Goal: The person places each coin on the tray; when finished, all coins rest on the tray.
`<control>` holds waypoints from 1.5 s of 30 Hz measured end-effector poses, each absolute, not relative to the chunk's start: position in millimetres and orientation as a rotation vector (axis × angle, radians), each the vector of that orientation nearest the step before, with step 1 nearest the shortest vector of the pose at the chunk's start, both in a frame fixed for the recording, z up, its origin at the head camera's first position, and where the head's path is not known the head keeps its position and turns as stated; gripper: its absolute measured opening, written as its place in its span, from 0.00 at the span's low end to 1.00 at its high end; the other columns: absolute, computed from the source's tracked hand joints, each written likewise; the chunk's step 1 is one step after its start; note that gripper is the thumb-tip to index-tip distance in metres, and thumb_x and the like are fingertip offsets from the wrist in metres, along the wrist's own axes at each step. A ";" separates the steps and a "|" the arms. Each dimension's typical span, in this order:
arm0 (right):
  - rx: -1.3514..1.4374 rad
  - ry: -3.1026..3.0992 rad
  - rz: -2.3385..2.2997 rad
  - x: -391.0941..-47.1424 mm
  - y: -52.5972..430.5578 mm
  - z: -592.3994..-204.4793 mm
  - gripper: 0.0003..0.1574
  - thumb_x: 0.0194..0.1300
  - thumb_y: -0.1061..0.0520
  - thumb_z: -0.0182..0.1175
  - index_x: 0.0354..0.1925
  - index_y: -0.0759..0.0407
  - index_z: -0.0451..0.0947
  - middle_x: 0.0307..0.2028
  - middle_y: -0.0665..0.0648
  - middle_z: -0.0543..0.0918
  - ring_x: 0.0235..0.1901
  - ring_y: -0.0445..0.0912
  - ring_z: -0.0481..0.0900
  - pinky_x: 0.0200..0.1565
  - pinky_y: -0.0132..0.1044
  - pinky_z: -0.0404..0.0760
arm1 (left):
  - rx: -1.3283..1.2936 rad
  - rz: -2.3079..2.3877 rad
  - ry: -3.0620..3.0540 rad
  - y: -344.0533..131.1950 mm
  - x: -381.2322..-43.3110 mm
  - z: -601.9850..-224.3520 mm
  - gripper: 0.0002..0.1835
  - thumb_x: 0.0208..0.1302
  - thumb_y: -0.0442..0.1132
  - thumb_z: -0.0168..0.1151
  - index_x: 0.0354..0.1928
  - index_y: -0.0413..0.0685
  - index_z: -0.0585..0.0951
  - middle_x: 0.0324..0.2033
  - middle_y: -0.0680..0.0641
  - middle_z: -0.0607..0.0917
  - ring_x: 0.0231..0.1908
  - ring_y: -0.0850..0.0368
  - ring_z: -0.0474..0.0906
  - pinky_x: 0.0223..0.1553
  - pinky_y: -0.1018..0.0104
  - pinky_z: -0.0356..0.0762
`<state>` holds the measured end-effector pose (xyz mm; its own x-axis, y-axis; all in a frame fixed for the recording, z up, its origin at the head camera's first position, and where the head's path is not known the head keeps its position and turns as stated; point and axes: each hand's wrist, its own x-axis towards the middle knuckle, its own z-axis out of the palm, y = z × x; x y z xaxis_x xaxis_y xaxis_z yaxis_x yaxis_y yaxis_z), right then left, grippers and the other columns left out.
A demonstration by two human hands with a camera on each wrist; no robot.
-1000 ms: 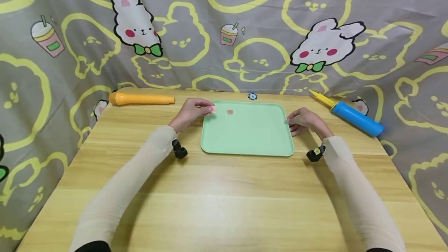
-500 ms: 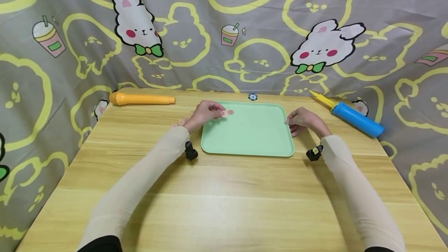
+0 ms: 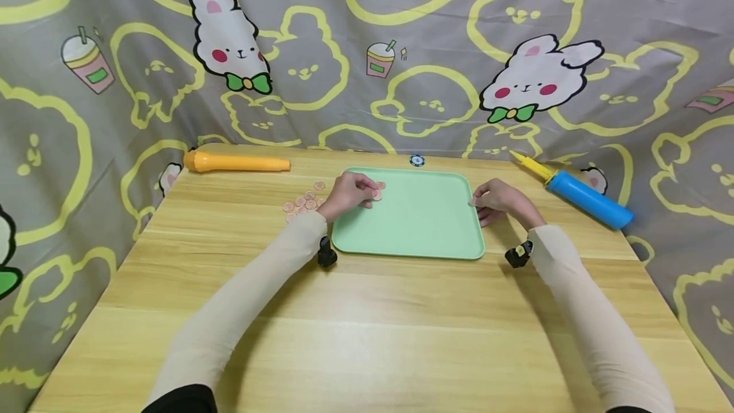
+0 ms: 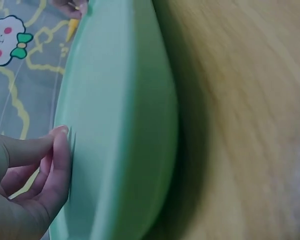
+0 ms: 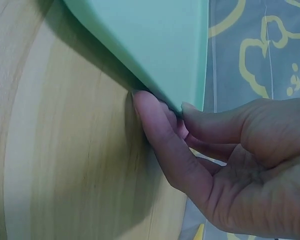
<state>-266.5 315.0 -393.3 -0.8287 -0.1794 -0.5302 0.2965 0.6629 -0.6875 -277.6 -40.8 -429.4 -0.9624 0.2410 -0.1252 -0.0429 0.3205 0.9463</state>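
- The left hand [image 3: 351, 190] pinches a pink disc [image 3: 376, 195] between thumb and fingertips, over the tray's [image 3: 424, 228] back-left corner; whether it touches down, I can't tell.
- A second disc [image 3: 381, 185] lies just behind it, nearer the back edge.
- The right hand [image 3: 494, 201] grips the tray's right edge.
- Loose discs [image 3: 310, 204] lie beyond its left edge, nearest the left hand.

Both wrist views crop the tray [image 4: 100, 95], and marks on the pink discs [image 3: 310, 204] are illegibly small.
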 end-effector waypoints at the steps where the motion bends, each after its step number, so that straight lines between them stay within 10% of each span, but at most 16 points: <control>1: 0.087 2.308 -1.094 -266.2 314.9 -393.0 0.13 0.80 0.64 0.53 0.52 0.78 0.70 0.28 0.59 0.84 0.27 0.45 0.86 0.37 0.42 0.91 | 0.174 1.688 2.354 -39.7 -278.2 -429.4 0.04 0.69 0.27 0.68 0.43 0.33 0.87 0.33 0.42 0.84 0.24 0.59 0.85 0.34 0.67 0.88; 8: 0.065 2.328 -1.074 -263.4 317.3 -390.7 0.14 0.81 0.64 0.52 0.52 0.78 0.70 0.29 0.59 0.83 0.26 0.44 0.86 0.36 0.41 0.91 | 0.173 1.680 2.338 -30.6 -284.1 -425.4 0.05 0.67 0.26 0.69 0.43 0.33 0.87 0.48 0.37 0.89 0.25 0.58 0.87 0.34 0.66 0.89; 45: 0.023 2.360 -1.047 -266.1 315.7 -398.1 0.13 0.82 0.62 0.52 0.52 0.76 0.70 0.32 0.60 0.80 0.28 0.45 0.85 0.36 0.43 0.91 | 0.216 1.435 2.536 -35.0 -284.6 -426.3 0.05 0.68 0.32 0.70 0.39 0.38 0.81 0.36 0.42 0.85 0.22 0.59 0.84 0.27 0.72 0.77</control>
